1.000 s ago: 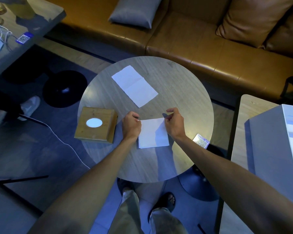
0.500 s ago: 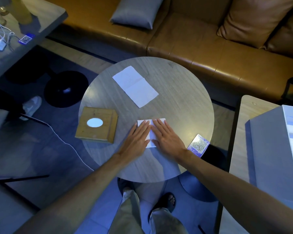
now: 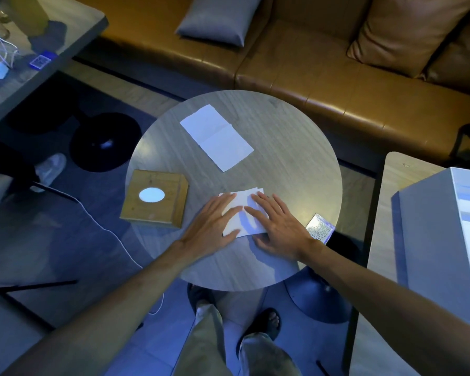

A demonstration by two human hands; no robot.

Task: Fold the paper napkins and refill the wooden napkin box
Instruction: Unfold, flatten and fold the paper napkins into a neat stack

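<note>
A folded white napkin lies on the round wooden table, near its front. My left hand lies flat on the napkin's left part, fingers spread. My right hand lies flat on its right part, fingers spread. Both palms press down and neither hand grips anything. A second white napkin, less folded, lies further back on the table. The wooden napkin box, with an oval opening showing white, stands at the table's left edge, just left of my left hand.
A QR-code card stands at the table's right edge by my right wrist. A brown sofa with cushions runs behind. Another table holds a grey box at the right. A white cable trails on the floor at left.
A second ago both hands pinched the napkin's upper corners. They then came down flat onto the folded napkin, and now have slid slightly apart over it.
</note>
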